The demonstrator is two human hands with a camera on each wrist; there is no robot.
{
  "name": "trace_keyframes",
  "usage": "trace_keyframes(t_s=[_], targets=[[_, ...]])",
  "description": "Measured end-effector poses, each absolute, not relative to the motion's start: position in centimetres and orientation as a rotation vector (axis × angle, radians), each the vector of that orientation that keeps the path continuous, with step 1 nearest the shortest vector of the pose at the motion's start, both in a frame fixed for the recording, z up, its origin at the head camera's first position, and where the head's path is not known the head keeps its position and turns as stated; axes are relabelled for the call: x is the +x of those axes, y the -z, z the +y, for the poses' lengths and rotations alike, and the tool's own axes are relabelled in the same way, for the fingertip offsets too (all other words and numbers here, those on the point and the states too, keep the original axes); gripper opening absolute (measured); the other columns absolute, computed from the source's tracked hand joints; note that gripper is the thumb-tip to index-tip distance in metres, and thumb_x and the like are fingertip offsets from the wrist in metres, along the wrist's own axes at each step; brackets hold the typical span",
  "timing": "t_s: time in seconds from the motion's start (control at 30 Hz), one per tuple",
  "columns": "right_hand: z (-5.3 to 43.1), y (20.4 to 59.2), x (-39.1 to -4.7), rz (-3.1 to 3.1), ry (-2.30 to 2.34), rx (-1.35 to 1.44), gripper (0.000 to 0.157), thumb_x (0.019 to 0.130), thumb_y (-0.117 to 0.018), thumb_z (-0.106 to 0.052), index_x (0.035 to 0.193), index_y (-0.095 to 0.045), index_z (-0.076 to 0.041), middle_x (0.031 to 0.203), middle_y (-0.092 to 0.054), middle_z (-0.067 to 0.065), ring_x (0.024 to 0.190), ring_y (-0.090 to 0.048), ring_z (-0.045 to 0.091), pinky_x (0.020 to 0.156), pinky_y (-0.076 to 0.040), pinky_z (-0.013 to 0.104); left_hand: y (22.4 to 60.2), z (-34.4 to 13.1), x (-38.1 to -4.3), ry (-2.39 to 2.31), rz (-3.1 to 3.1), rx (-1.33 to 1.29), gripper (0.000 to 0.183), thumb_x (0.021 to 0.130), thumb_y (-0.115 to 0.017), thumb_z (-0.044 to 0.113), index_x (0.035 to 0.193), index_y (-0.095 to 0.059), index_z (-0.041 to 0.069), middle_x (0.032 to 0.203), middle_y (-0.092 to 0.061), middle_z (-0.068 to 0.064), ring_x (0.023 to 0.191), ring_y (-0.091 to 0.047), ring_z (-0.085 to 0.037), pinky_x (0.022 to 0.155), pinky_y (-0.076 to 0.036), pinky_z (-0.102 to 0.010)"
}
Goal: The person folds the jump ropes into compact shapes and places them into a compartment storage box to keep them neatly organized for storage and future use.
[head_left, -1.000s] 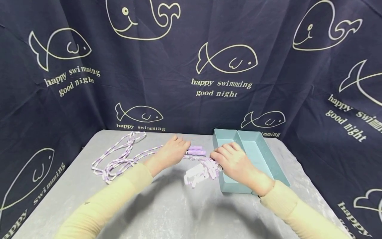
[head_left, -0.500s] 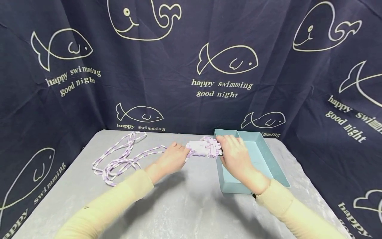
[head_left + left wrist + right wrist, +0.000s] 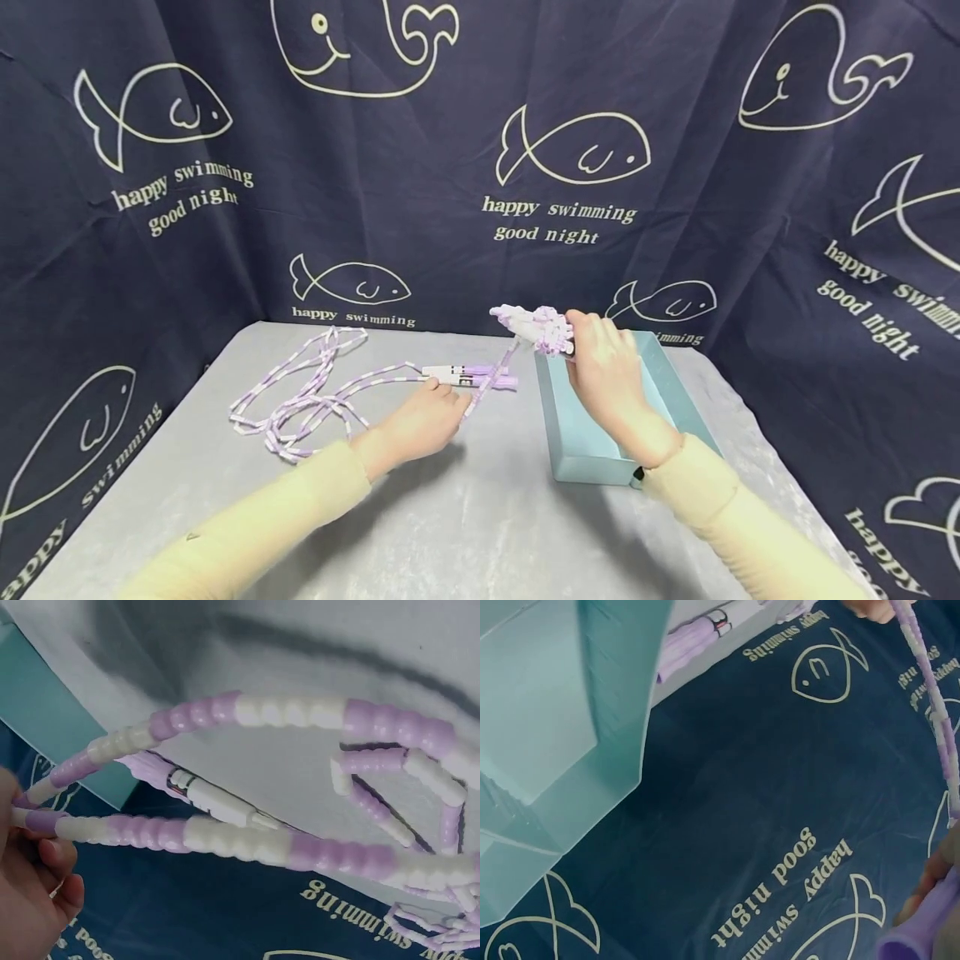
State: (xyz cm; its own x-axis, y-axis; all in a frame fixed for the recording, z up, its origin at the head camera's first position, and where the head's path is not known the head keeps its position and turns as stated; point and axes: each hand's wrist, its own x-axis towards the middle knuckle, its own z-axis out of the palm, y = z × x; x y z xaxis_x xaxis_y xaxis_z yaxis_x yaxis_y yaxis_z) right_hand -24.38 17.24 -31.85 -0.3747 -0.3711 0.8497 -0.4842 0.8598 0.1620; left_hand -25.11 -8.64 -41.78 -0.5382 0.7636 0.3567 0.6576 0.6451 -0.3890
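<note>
In the head view my right hand (image 3: 603, 371) grips a bunched purple-and-white beaded jump rope (image 3: 536, 329), held up over the tray's left edge. A purple handle (image 3: 919, 926) shows at that hand in the right wrist view. My left hand (image 3: 420, 421), lower and to the left, pinches a beaded length (image 3: 491, 383) that runs up to the bunch. From these fingers, two beaded strands (image 3: 240, 841) trail away in the left wrist view. Beyond the left hand, two purple-and-white handles (image 3: 468, 375) lie side by side on the table, joined to a loosely looped jump rope (image 3: 330, 354).
A blue-green tray (image 3: 592, 468) with a dividing wall stands at the right, partly behind the right hand. Grey cloth (image 3: 487, 525) covers the table. A dark blue printed curtain (image 3: 450, 208) hangs around the back and sides.
My right hand has raised the bunched jump rope from near the table. My left hand has drawn back and down, with a beaded length now stretched between the hands, and the table handles show again.
</note>
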Motion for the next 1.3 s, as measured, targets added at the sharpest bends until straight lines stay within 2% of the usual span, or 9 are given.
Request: trace_keyframes(t_s=[0.17, 0.4, 0.53, 0.67, 0.83, 1.07, 1.3], targets=[[17.2, 32.5, -25.2, -2.042, -0.052, 0.532, 0.05, 0.064, -0.069, 0.007, 0.11, -0.052, 0.0, 0.082, -0.055, 0.016, 0.07, -0.051, 0.035, 0.057, -0.033, 0.043, 41.4, -8.2, -23.8, -0.409, -2.265, -1.178, 0.009, 0.083, -0.064, 0.022, 0.09, -0.061, 0.016, 0.075, -0.063, 0.005, 0.071, -0.053, -0.015, 0.069, -0.034, -0.03], [17.0, 33.3, -26.5, -2.004, 0.04, 0.428, 0.021, 0.084, -0.047, 0.0, 0.103, -0.055, -0.001, 0.075, -0.052, 0.015, 0.066, -0.049, 0.034, 0.056, -0.031, 0.043, 38.7, -6.7, -21.3, -0.511, -2.235, -1.236, 0.007, 0.08, -0.066, 0.021, 0.086, -0.063, 0.018, 0.074, -0.062, 0.007, 0.07, -0.05, -0.013, 0.07, -0.033, -0.029], [16.5, 33.7, -26.5, -2.002, 0.096, 0.416, 0.023, 0.09, -0.037, -0.006, 0.102, -0.056, -0.001, 0.075, -0.052, 0.015, 0.067, -0.05, 0.033, 0.055, -0.032, 0.042, 37.5, -6.1, -20.1, -0.555, -2.204, -1.268, 0.004, 0.083, -0.063, 0.023, 0.082, -0.063, 0.019, 0.071, -0.061, 0.008, 0.067, -0.049, -0.013, 0.07, -0.031, -0.028], [16.2, 34.4, -26.2, -2.034, 0.154, 0.401, 0.028, 0.092, -0.031, -0.007, 0.103, -0.056, -0.001, 0.074, -0.051, 0.015, 0.067, -0.05, 0.033, 0.053, -0.031, 0.042, 36.5, -5.5, -19.3, -0.564, -2.162, -1.283, 0.007, 0.086, -0.059, 0.021, 0.079, -0.061, 0.02, 0.067, -0.06, 0.008, 0.065, -0.049, -0.014, 0.07, -0.031, -0.028], [16.4, 35.3, -26.2, -2.086, 0.193, 0.417, 0.03, 0.092, -0.026, -0.008, 0.099, -0.054, -0.001, 0.073, -0.05, 0.016, 0.066, -0.049, 0.033, 0.052, -0.03, 0.042, 34.7, -5.3, -18.7, -0.531, -2.103, -1.281, 0.012, 0.084, -0.054, 0.016, 0.072, -0.052, 0.019, 0.06, -0.055, 0.007, 0.06, -0.047, -0.015, 0.07, -0.031, -0.03], [16.8, 36.1, -26.4, -2.049, 0.209, 0.439, 0.027, 0.09, -0.03, -0.008, 0.098, -0.055, -0.001, 0.07, -0.049, 0.015, 0.064, -0.048, 0.033, 0.051, -0.03, 0.042, 32.6, -5.3, -18.4, -0.511, -2.019, -1.256, 0.014, 0.083, -0.054, 0.016, 0.07, -0.052, 0.017, 0.057, -0.052, 0.004, 0.058, -0.046, -0.017, 0.069, -0.031, -0.032], [16.2, 37.3, -26.1, -2.04, 0.307, 0.526, 0.022, 0.087, -0.031, -0.006, 0.093, -0.053, -0.004, 0.068, -0.047, 0.013, 0.061, -0.049, 0.031, 0.05, -0.032, 0.04, 30.6, -4.7, -18.4, -0.496, -1.947, -1.266, 0.013, 0.082, -0.054, 0.014, 0.069, -0.054, 0.017, 0.058, -0.055, 0.003, 0.062, -0.051, -0.018, 0.071, -0.034, -0.031]])
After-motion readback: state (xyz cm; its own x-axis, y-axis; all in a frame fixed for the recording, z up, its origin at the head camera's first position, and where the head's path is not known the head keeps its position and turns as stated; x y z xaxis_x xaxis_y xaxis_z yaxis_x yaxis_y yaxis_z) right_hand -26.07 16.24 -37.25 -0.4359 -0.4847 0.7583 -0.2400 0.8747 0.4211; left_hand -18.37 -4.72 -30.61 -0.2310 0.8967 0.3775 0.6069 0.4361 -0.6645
